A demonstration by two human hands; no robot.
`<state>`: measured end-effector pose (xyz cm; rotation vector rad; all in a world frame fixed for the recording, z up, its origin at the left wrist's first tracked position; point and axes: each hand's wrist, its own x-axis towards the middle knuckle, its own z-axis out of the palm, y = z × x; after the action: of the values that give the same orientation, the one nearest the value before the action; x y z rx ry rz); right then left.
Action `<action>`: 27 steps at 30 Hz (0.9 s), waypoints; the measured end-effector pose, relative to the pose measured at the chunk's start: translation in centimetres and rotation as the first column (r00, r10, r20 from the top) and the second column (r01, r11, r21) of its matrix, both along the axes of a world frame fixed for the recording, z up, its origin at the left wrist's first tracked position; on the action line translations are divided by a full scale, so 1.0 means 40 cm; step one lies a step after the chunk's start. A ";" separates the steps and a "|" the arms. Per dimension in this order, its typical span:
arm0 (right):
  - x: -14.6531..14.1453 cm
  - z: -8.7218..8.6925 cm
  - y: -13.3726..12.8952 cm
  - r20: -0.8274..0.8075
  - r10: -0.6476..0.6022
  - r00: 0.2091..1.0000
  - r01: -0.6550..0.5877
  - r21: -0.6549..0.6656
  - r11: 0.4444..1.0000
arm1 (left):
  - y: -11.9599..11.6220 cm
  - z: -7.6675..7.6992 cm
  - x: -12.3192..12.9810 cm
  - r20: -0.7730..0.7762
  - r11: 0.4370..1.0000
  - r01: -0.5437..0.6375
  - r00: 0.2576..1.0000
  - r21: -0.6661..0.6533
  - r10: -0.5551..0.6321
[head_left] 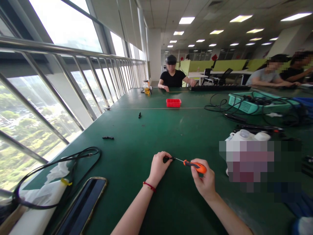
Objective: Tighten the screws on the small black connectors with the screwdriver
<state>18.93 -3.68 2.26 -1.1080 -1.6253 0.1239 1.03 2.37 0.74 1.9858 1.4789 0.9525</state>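
Between the thumb and fingers of my left hand (159, 164) is a small black part (168, 159), held just above or on the green table (122, 169); its kind is too small to make out. My right hand (204, 178) is closed around the orange and black handle of a screwdriver (195, 165). The thin metal shaft points left, and its tip meets the right end of the black part. Farther off on the table lie a similar-looking small black piece (108, 137) and another black piece (140, 115).
A phone (81, 205) and a looped black cable (90, 151) lie at the left. A red tray (173, 103) stands ahead. To the right are a teal basket (260, 106) with cables and a white bottle (244, 134). A person (172, 76) sits opposite; others sit far right.
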 end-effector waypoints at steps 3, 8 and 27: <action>-0.006 0.012 0.001 0.000 -0.015 1.000 0.015 -0.003 1.000 | 0.002 0.001 0.001 0.000 1.000 -0.006 1.000 -0.004 0.006; -0.032 0.058 0.016 0.000 -0.022 1.000 0.022 -0.094 0.995 | 0.003 0.010 0.003 -0.008 1.000 -0.001 1.000 -0.010 0.000; -0.041 0.243 0.124 0.417 -0.048 0.908 0.226 -0.391 0.892 | 0.005 0.001 0.003 -0.003 0.998 0.004 1.000 0.062 -0.003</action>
<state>17.27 1.29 11.98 -1.6779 -1.9250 0.1791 1.14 2.57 0.80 2.0339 1.4635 1.0060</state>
